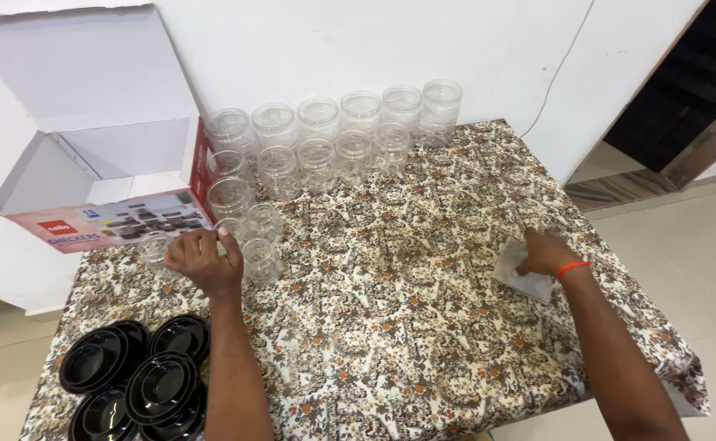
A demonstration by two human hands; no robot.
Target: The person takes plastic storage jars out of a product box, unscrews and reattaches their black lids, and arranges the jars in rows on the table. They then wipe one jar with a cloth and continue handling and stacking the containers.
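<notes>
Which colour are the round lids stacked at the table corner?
Black lids, glossy; seen best in the head view.

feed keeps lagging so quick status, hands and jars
Left hand on a small clear jar by the box. Right hand pressing a white cloth. Black lids stacked near edge.

Both bare forearms reach forward over the floral-patterned table. The left hand lies toward the table's far left, knuckles up, fingers curled loosely inward and thumb tucked. The right hand stretches out to the table's right edge, palm down, fingers pressed flat, an orange band circling its wrist.
</notes>
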